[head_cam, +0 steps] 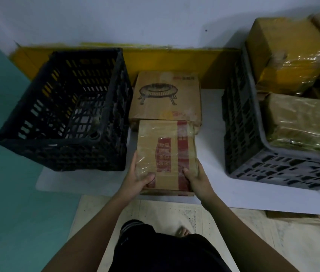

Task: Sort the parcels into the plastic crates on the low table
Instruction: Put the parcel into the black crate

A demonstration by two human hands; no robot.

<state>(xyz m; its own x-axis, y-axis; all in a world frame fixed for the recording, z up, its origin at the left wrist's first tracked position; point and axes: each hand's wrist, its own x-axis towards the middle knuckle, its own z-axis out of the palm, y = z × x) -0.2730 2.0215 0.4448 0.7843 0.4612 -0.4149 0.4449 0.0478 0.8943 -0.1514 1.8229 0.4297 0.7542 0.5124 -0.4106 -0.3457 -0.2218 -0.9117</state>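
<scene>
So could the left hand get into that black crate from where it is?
Probably yes: the black crate stands open-topped and empty just left of the left hand, nothing between them, though that hand now grips the parcel.

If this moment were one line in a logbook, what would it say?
left hand, right hand: grip red-printed taped cardboard parcel | black plastic crate: empty | grey plastic crate: holds wrapped parcels

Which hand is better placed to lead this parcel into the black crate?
Left, probably. The left hand grips the tape-wrapped cardboard parcel on the side facing the empty black plastic crate. The right hand holds the far edge, toward the grey plastic crate, which already holds parcels.
</scene>
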